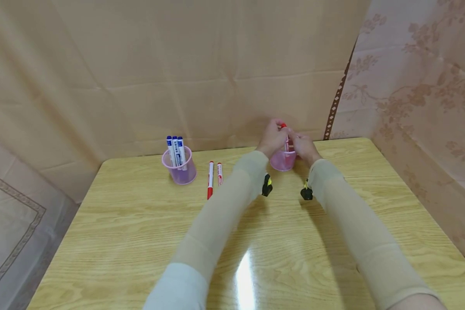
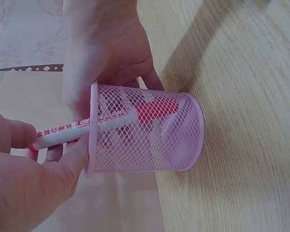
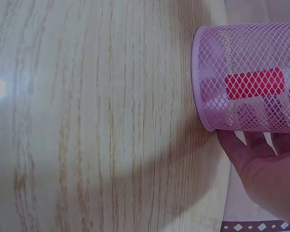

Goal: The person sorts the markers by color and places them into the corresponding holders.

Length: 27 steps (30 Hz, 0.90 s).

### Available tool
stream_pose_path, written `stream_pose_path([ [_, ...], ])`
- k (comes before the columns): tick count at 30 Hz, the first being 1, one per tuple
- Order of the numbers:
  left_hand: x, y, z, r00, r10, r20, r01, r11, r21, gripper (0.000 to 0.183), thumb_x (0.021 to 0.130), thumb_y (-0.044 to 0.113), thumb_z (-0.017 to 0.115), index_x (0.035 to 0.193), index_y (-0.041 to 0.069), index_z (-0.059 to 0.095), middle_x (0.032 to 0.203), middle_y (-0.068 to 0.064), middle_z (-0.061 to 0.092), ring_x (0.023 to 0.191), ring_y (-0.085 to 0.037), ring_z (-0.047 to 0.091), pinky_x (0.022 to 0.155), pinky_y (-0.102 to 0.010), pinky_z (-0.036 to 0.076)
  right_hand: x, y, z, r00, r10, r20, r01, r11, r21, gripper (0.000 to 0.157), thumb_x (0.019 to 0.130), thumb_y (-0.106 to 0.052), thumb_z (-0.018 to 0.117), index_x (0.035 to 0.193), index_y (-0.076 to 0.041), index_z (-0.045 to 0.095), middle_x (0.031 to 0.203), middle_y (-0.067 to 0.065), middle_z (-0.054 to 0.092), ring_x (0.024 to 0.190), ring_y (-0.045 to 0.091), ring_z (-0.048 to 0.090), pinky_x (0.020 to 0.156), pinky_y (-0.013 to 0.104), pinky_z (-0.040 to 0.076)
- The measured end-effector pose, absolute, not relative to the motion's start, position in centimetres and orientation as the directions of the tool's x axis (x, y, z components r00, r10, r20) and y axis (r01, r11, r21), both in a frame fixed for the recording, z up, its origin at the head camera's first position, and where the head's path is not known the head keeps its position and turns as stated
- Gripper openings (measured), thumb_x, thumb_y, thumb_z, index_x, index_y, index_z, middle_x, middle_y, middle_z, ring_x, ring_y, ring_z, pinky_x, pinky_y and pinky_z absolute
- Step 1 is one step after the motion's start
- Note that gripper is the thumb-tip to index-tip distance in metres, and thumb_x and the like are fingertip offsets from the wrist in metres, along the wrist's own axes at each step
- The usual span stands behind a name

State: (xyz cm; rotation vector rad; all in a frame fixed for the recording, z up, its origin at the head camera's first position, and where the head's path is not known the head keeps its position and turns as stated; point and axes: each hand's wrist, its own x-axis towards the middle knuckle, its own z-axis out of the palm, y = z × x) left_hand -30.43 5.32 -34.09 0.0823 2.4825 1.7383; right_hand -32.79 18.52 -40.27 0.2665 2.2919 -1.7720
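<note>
A red whiteboard marker (image 2: 63,133) is pinched near its upper end between the thumb and fingers of my left hand (image 1: 273,138). Its red-capped end points down inside a pink mesh pen cup (image 1: 283,162); the red cap (image 3: 254,83) shows through the mesh, above the cup's floor. My right hand (image 1: 304,147) holds the cup from the side, thumb up near the rim and fingers (image 3: 239,152) along the far wall. The cup stands upright at the back of the table. In the head view, the hands partly hide the marker and cup rim.
To the left, a purple mesh cup (image 1: 184,175) holds several blue-capped markers (image 1: 181,151). Two red markers (image 1: 211,178) lie on the table (image 1: 139,232) between the cups, one partly hidden by my left sleeve (image 1: 224,215). Curtain cloth (image 1: 217,86) hangs right behind the table's back edge.
</note>
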Motion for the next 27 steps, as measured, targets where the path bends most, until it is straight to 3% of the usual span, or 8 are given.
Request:
stream_pose_path([
  [6, -30.36, 5.59, -33.92, -0.993, 0.1, -0.059, -0.017, 0.376, 0.926, 0.025, 0.105, 0.015, 0.055, 0.128, 0.006, 0.051, 0.121, -0.008, 0.06, 0.113, -0.021, 0.058, 0.1, -0.032, 0.047, -32.7, 18.64, -40.35, -0.959, 0.009, -0.284, 0.276, 0.275, -0.921, 0.078, 0.104, -0.064, 0.025, 0.153, -0.006, 0.042, 0.15, 0.019, 0.046, 0.134, 0.034, 0.046, 0.11, 0.047, 0.041],
  [10, -30.29, 5.78, -33.87, -0.993, 0.095, -0.077, -0.032, 0.406, 0.913, 0.027, 0.105, 0.019, 0.055, 0.13, 0.009, 0.051, 0.121, -0.006, 0.06, 0.113, -0.02, 0.058, 0.099, -0.033, 0.048, -32.7, 18.7, -40.55, -0.964, 0.036, -0.263, 0.262, 0.284, -0.922, 0.075, 0.105, -0.062, 0.027, 0.15, -0.005, 0.046, 0.147, 0.019, 0.049, 0.131, 0.033, 0.048, 0.107, 0.045, 0.043],
  [20, -30.48, 5.93, -33.86, -0.991, 0.074, -0.112, -0.071, 0.417, 0.906, 0.024, 0.106, 0.021, 0.054, 0.129, 0.013, 0.051, 0.118, -0.003, 0.059, 0.109, -0.019, 0.057, 0.099, -0.036, 0.049, -32.45, 18.39, -40.59, -0.975, 0.137, -0.177, 0.214, 0.336, -0.917, 0.072, 0.105, -0.06, 0.035, 0.137, -0.001, 0.059, 0.134, 0.021, 0.06, 0.109, 0.026, 0.058, 0.075, 0.029, 0.052],
  [27, -30.51, 6.0, -33.79, -0.993, 0.066, -0.096, -0.057, 0.447, 0.893, 0.024, 0.105, 0.018, 0.055, 0.127, 0.01, 0.054, 0.117, -0.004, 0.061, 0.108, -0.019, 0.058, 0.097, -0.033, 0.049, -32.09, 18.23, -40.41, -0.975, 0.16, -0.156, 0.204, 0.355, -0.912, 0.067, 0.106, -0.057, 0.036, 0.132, -0.001, 0.063, 0.13, 0.021, 0.062, 0.102, 0.023, 0.058, 0.072, 0.03, 0.053],
])
